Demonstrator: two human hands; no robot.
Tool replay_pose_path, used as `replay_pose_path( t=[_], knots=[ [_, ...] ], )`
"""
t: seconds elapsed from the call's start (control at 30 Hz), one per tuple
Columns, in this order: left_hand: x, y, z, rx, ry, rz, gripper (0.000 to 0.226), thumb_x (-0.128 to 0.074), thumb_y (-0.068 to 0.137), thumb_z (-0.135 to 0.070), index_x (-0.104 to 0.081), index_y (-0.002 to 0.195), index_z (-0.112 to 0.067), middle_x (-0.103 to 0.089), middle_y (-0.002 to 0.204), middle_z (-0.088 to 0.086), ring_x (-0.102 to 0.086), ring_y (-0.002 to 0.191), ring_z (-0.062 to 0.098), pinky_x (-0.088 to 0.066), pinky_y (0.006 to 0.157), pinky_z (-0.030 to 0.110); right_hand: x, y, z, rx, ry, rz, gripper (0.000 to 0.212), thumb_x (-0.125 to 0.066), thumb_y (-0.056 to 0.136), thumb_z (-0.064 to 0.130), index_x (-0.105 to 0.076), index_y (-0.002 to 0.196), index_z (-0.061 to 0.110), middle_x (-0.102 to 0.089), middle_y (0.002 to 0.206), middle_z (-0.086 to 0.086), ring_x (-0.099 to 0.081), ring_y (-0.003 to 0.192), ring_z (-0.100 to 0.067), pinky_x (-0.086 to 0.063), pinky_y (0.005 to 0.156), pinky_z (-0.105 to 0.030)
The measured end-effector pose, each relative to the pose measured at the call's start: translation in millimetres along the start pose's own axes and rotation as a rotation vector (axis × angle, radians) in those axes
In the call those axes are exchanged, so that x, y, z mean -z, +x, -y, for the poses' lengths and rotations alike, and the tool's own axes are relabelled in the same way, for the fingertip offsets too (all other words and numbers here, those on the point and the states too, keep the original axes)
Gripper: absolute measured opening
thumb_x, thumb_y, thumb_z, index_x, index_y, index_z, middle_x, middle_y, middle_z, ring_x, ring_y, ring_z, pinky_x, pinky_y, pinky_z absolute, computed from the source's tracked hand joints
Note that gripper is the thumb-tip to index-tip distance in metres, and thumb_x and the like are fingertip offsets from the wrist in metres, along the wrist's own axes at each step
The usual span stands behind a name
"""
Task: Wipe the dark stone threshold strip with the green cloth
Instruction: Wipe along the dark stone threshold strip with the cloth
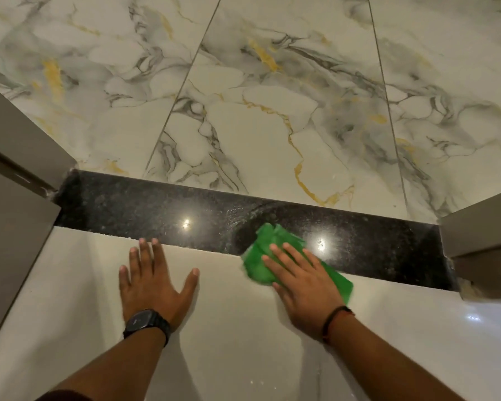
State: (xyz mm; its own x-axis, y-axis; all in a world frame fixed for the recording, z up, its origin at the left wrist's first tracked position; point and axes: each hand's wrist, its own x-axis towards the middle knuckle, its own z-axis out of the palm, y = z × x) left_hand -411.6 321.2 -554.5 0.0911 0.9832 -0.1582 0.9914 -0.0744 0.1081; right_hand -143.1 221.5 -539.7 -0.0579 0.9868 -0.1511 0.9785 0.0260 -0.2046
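Observation:
The dark speckled stone threshold strip (145, 209) runs across the doorway from left to right between two floors. A crumpled green cloth (268, 241) lies partly on the strip and partly on the pale tile in front of it. My right hand (304, 282) presses flat on top of the cloth, fingers spread, covering its near part. My left hand (154, 282) rests flat on the pale floor just in front of the strip, fingers apart, fingertips at the strip's near edge. A wet smear arc shows on the strip above the cloth.
Grey door-frame posts stand at the left end (21, 157) and right end (486, 227) of the strip. Beyond it lies marble-patterned tile (258, 117) with grey and gold veins. The near floor (243, 342) is plain glossy pale tile.

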Motion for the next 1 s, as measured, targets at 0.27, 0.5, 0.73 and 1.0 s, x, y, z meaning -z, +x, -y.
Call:
replay_pose_path(
  t=[0.27, 0.5, 0.73, 1.0],
  knots=[
    [6.4, -0.1, 7.7, 0.135, -0.039, -0.018, 0.098, -0.012, 0.077, -0.074, 0.004, 0.15, -0.01, 0.0, 0.16, 0.014, 0.003, 0.146, 0.029, -0.001, 0.118, 0.048, 7.0, 32.3, -39.3, -0.534, 0.021, -0.16, 0.051, -0.03, 0.097, 0.035, -0.025, 0.146, 0.023, -0.022, 0.156, -0.006, -0.016, 0.143, -0.028, -0.014, 0.115, -0.051],
    [10.1, -1.2, 6.0, 0.139, -0.051, -0.012, 0.099, -0.016, 0.077, -0.073, 0.004, 0.15, -0.009, -0.001, 0.161, 0.012, 0.003, 0.147, 0.029, -0.002, 0.118, 0.048, 1.5, 113.8, 48.4, -0.355, 0.027, -0.096, 0.054, -0.02, 0.097, 0.035, -0.007, 0.148, 0.023, -0.005, 0.159, -0.005, 0.0, 0.145, -0.026, 0.001, 0.114, -0.05],
    [12.1, 21.2, 26.8, 0.142, -0.052, -0.045, 0.098, -0.02, 0.079, -0.073, -0.005, 0.151, -0.008, -0.011, 0.16, 0.012, -0.007, 0.146, 0.029, -0.009, 0.116, 0.048, -4.7, 86.5, 79.9, 0.035, 0.018, -0.003, 0.053, -0.026, 0.097, 0.039, -0.016, 0.147, 0.027, -0.017, 0.158, 0.001, -0.006, 0.145, -0.021, -0.002, 0.117, -0.045],
    [16.7, 49.9, 93.7, 0.133, -0.004, -0.082, 0.094, -0.024, 0.08, -0.069, -0.011, 0.149, -0.007, -0.017, 0.158, 0.017, -0.012, 0.143, 0.034, -0.015, 0.115, 0.052, 7.3, 72.1, 11.1, -0.221, 0.011, -0.083, 0.052, -0.027, 0.096, 0.04, -0.019, 0.147, 0.029, -0.019, 0.156, -0.002, -0.012, 0.144, -0.023, -0.007, 0.115, -0.044]
  ],
)
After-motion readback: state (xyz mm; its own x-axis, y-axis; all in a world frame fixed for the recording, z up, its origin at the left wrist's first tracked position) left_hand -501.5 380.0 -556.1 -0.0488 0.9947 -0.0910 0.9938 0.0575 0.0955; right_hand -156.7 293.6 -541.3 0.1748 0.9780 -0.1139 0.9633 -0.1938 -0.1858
